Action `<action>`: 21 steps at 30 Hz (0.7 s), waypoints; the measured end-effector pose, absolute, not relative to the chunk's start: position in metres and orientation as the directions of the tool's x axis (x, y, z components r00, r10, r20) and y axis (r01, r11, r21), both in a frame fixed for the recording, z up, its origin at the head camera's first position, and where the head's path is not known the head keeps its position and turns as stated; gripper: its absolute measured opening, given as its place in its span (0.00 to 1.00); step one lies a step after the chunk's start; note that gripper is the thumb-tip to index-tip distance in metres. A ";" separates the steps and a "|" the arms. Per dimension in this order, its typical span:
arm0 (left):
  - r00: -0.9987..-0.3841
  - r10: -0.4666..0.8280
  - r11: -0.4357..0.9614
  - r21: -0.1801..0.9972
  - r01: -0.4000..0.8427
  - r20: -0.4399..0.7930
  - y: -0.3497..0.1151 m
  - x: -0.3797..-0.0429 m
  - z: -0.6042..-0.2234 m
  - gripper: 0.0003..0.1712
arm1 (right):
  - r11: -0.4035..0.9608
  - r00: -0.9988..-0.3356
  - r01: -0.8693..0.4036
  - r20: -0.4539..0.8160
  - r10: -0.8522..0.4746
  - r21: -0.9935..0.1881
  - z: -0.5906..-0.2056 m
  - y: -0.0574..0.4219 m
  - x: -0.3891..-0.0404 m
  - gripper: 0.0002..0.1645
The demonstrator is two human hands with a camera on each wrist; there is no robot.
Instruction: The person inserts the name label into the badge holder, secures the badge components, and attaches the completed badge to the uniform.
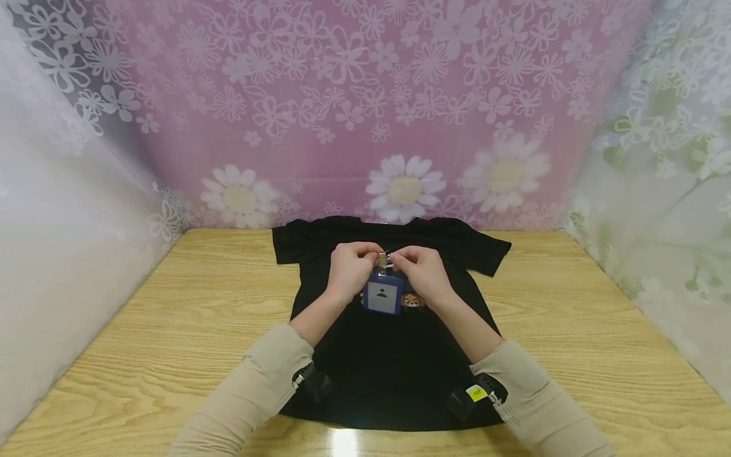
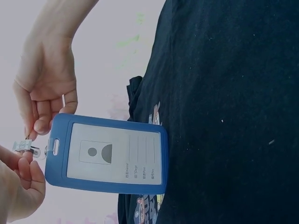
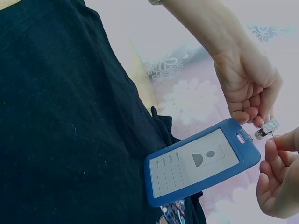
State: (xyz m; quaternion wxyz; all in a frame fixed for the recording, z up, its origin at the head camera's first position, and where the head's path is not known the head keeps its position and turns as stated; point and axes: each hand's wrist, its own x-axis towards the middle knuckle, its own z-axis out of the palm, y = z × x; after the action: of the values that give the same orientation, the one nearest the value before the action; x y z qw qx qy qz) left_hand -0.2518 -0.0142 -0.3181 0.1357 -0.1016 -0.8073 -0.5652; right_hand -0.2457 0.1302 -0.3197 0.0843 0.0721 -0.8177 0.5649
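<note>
A blue badge holder [image 1: 382,309] with a white card hangs upright over a black T-shirt [image 1: 388,368]. At its top is a small metal clip [image 3: 269,127] with a thin pin, joined to the holder by a clear strap. My left hand [image 1: 350,271] pinches the clip between thumb and fingers. Close beside it, my right hand [image 1: 424,273] pinches at the pin's side with thumb and forefinger. The left wrist view shows the badge holder [image 2: 107,187] face on, its lower edge overlapping the shirt [image 2: 233,116]. Part of the shirt's cartoon print [image 1: 412,301] is hidden behind the holder.
Under the shirt lies a wood-grain table [image 1: 571,330]. A pink flowered curtain [image 1: 354,114] hangs behind, with pale flowered cloths at both sides. Black wrist straps with cameras sit on both wrists, below beige sleeves [image 1: 251,381].
</note>
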 end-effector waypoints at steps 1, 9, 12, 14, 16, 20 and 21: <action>-0.943 0.012 0.329 0.889 0.317 0.332 -0.015 -0.252 -0.318 0.09 | 0.349 -0.976 -0.210 0.217 -0.020 -0.913 -0.319 0.130 -0.246 0.12; -0.923 0.047 0.360 0.855 0.373 0.383 -0.020 -0.254 -0.310 0.10 | 0.303 -0.973 -0.230 0.223 -0.058 -0.925 -0.314 0.133 -0.251 0.14; -0.906 0.064 0.399 0.822 0.407 0.418 -0.024 -0.252 -0.305 0.10 | 0.273 -0.971 -0.238 0.220 -0.096 -0.932 -0.312 0.132 -0.252 0.15; -0.898 0.074 0.416 0.805 0.423 0.434 -0.028 -0.250 -0.302 0.10 | 0.251 -0.969 -0.240 0.215 -0.125 -0.938 -0.311 0.130 -0.253 0.16; -0.892 0.082 0.428 0.793 0.434 0.444 -0.032 -0.247 -0.299 0.10 | 0.223 -0.966 -0.240 0.210 -0.149 -0.945 -0.310 0.127 -0.253 0.16; -0.893 0.083 0.445 0.785 0.431 0.443 -0.042 -0.242 -0.294 0.11 | 0.157 -0.961 -0.230 0.200 -0.190 -0.960 -0.309 0.119 -0.251 0.15; -0.895 0.083 0.453 0.783 0.426 0.439 -0.045 -0.240 -0.293 0.11 | 0.141 -0.959 -0.228 0.197 -0.201 -0.964 -0.309 0.117 -0.250 0.15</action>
State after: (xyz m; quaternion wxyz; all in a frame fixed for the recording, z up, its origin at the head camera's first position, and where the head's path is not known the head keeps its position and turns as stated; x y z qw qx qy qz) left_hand -0.2402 -0.0449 -0.2929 0.1715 -0.1523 -0.8350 -0.5002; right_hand -0.2500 0.1166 -0.3090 0.0104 0.1421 -0.7551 0.6400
